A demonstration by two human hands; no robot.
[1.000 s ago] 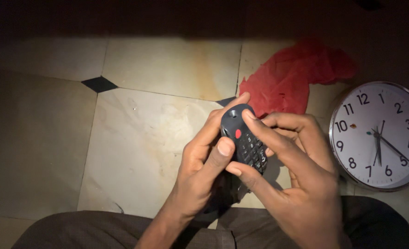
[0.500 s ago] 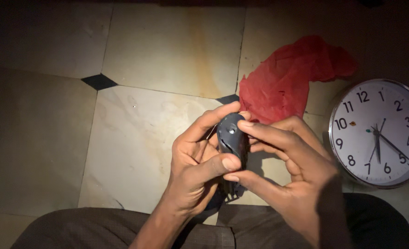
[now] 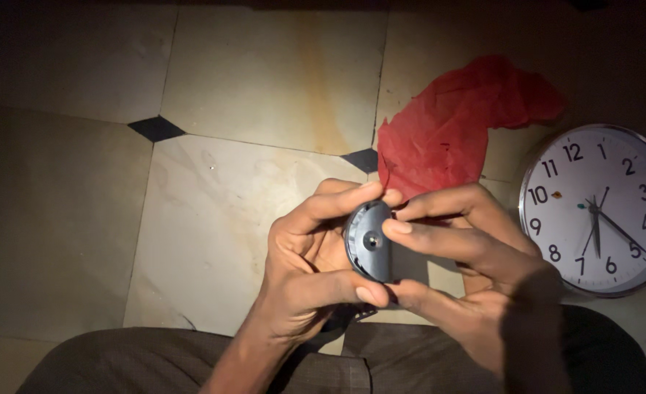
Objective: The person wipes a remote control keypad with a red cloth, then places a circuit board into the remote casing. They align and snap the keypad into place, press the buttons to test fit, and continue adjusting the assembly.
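Observation:
Both hands hold a small dark remote control (image 3: pixel 369 241) over the tiled floor, turned so its rounded end faces the camera. My left hand (image 3: pixel 308 263) wraps it from the left, with the thumb under it and the forefinger over its top. My right hand (image 3: pixel 469 270) grips it from the right, with fingertips on its end face and lower edge. Most of the remote's body is hidden behind the fingers.
A crumpled red cloth (image 3: pixel 454 128) lies on the pale stone floor tiles (image 3: pixel 265 87) just beyond the hands. A round white wall clock (image 3: pixel 600 208) with a silver rim lies face up at the right. My dark trousers (image 3: pixel 155 365) fill the bottom edge.
The remote has been turned in my hands: a second ago its button face showed, now its end points at the camera. Both hands shifted their grip around it.

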